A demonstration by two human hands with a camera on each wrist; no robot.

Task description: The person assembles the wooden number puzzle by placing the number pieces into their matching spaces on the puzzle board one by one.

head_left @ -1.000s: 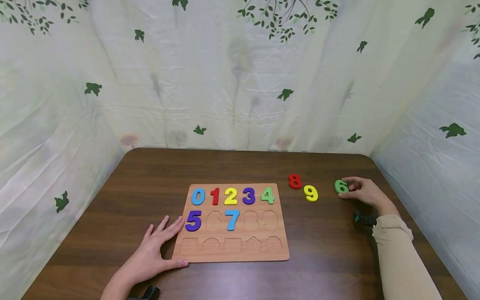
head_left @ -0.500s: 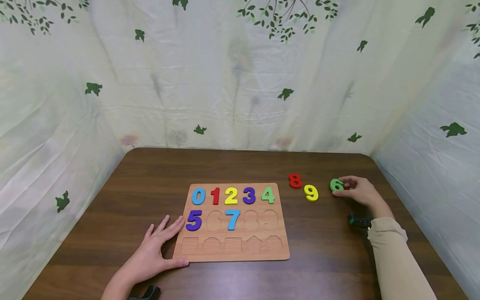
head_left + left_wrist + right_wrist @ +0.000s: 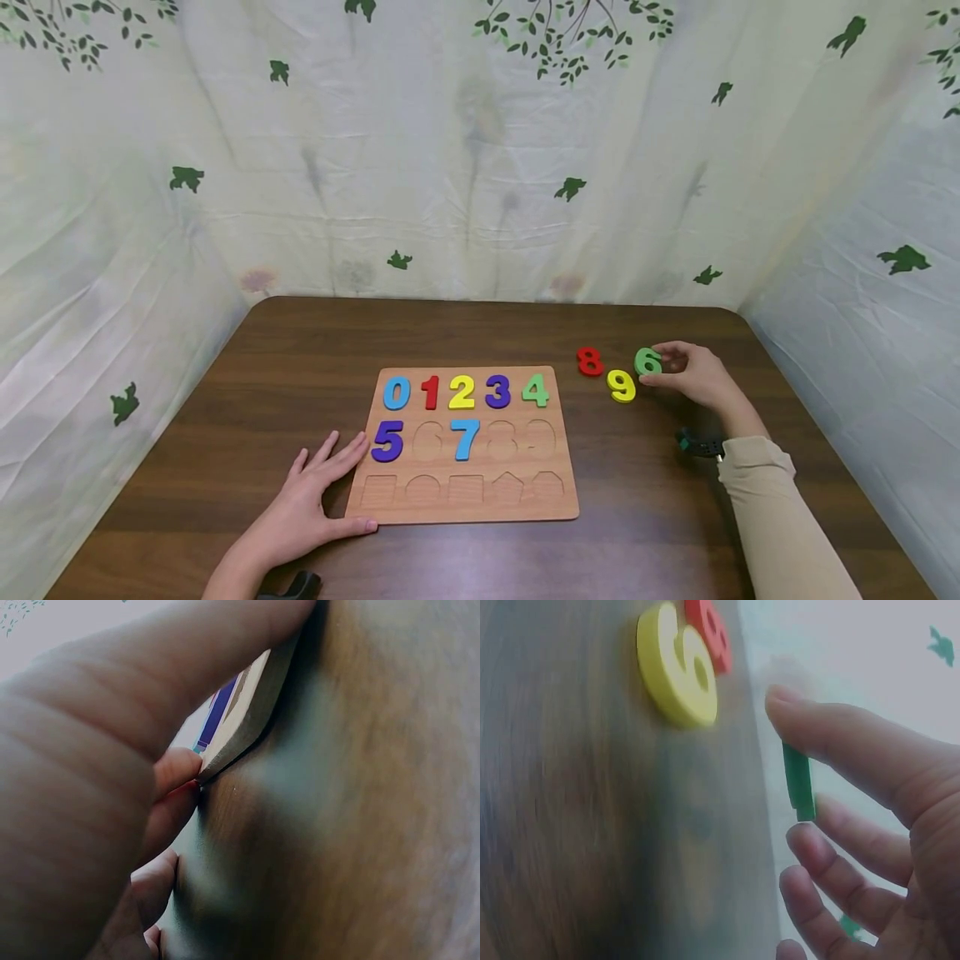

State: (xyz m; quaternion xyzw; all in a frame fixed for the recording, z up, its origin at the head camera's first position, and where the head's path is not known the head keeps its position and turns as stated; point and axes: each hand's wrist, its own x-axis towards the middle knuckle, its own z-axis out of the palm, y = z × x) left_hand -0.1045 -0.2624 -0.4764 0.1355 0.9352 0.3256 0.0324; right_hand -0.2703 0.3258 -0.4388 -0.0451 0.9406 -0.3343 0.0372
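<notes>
My right hand (image 3: 697,379) pinches a green number 6 (image 3: 647,362) between thumb and fingers; in the right wrist view the green 6 (image 3: 799,780) appears edge-on, held above the table. Close by on the table lie a yellow number 9 (image 3: 621,386) and a red number 8 (image 3: 589,362). With fingers spread, my left hand (image 3: 300,508) touches the left edge of a wooden number board (image 3: 465,523). The board holds 0 to 4 in its top row, with a purple 5 (image 3: 387,441) and a blue 7 (image 3: 465,439) in the middle row.
The board's middle row has bare outlines beside the 7, and its bottom row (image 3: 465,490) shows only outlined shapes. A brown wooden table (image 3: 637,517) carries everything. Behind it and at both sides hangs a white leaf-printed curtain (image 3: 420,167).
My right hand has moved left with the green 6, which was near the table's right side and is now just beside the yellow 9. The left hand and board have stayed put.
</notes>
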